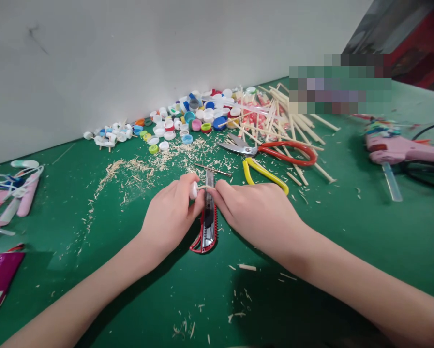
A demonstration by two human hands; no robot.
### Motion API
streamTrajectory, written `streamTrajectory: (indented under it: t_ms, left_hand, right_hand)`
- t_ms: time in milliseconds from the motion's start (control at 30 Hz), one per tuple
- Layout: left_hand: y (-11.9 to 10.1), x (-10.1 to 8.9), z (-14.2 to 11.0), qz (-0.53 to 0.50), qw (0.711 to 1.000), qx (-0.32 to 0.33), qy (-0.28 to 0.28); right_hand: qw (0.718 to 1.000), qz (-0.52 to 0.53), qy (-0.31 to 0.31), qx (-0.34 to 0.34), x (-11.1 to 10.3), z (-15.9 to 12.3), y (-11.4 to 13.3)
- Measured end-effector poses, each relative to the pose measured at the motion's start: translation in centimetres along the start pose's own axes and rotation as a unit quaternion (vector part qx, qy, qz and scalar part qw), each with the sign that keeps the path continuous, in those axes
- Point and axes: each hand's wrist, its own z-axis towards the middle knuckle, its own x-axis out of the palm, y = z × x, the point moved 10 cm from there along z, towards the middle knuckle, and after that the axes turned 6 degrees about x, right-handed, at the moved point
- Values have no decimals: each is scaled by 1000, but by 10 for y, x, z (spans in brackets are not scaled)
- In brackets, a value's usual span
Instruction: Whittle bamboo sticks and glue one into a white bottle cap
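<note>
Knife (pixel 209 236), one, lies below; left hand (pixel 170 211) pinches one white cap (pixel 194 190), right hand (pixel 263 210) pinches one thin stick (pixel 202 187).

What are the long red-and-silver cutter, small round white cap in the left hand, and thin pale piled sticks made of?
Cutter: blade and channel look like steel or similar metal, from the grey sheen; red trim is probably plastic.
Cap: likely smooth plastic, given its even white.
Sticks: matte wood or bamboo, by their straw colour; grain is too small to tell which.
</note>
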Motion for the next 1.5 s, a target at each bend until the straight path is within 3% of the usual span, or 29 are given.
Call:
streamTrajectory:
  t_ms: [133,300,567,767,967,1200,1333,1500]
  left_hand:
    - [8,10,3,-58,995,45,74]
    - [25,9,3,-90,986,63,126]
    - [43,13,0,-118,985,32,123]
    - [41,12,1,-133,985,21,104]
    - [8,5,-1,-129,983,100,90]
    - [3,6,-1,-173,979,58,90]
    - [6,6,-3,-134,987,57,71]
    - [9,12,-5,-111,989,60,73]
  right_hand:
    - [995,46,77,-49,14,6,-3]
    - [993,43,107,-29,25,15,-29]
    - [998,-9,-39,-45,14,18,-48]
    - [992,70,-26,-104,5,16,-21]
    - [975,153,13,-162,1,3,18]
    - [945,283,-2,-162,-12,3,15]
    - [956,267,-6,-123,-14,4,12]
    - [959,257,38,-110,-1,3,13]
